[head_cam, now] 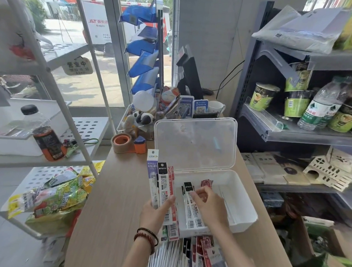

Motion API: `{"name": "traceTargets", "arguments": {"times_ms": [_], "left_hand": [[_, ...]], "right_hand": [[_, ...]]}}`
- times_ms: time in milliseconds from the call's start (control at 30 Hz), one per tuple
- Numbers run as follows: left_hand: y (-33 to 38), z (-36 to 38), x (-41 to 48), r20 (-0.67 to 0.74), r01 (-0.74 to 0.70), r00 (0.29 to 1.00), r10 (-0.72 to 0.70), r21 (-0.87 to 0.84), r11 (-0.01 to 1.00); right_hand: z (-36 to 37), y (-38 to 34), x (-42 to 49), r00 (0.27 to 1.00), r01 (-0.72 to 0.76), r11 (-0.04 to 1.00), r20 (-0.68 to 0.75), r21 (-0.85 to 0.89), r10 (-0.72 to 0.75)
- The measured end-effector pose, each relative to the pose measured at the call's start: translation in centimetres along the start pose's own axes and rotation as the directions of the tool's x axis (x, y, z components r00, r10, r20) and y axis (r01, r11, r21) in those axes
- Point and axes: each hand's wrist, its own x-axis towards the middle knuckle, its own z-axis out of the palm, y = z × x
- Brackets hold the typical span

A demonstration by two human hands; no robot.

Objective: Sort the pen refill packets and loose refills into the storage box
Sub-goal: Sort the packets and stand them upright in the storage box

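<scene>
A clear plastic storage box stands open on the wooden counter, its lid tilted up at the back. Inside lie black-topped refill packets and a red packet. My left hand grips a fan of refill packets upright, just left of the box. My right hand reaches into the box, its fingertips on the black-topped packets. A pile of further packets and loose white refills lies at the counter's near edge.
A tape dispenser and a clear tray of trinkets sit behind the box. A white rack with a bottle and snack bags stands left. Grey shelves with noodle cups and water bottles stand right.
</scene>
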Motion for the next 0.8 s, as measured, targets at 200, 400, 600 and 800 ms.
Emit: {"name": "traceTargets", "arguments": {"times_ms": [200, 400, 600, 800], "left_hand": [[0.1, -0.2, -0.1, -0.012, 0.009, 1.0, -0.01, -0.027, 1.0], [0.0, -0.2, 0.1, 0.008, -0.001, 1.0, 0.001, -0.023, 1.0], [-0.1, 0.1, 0.1, -0.003, 0.008, 1.0, -0.008, 0.011, 1.0], [0.1, 1.0, 0.0, -0.02, -0.024, 0.999, 0.026, 0.104, 0.994]], "right_hand": [[-1.4, -1.1, -1.5, 0.947, 0.082, 0.955, 0.275, 0.285, -0.164], [-1.3, -2.0, -1.7, 0.927, 0.043, 0.928, 0.331, 0.371, -0.176], [-1.9, -1.7, -1.9, 0.922, -0.023, 0.908, 0.36, 0.419, -0.142], [-2.0, -1.9, -2.2, 0.915, -0.029, 0.879, 0.367, 0.476, -0.169]]}}
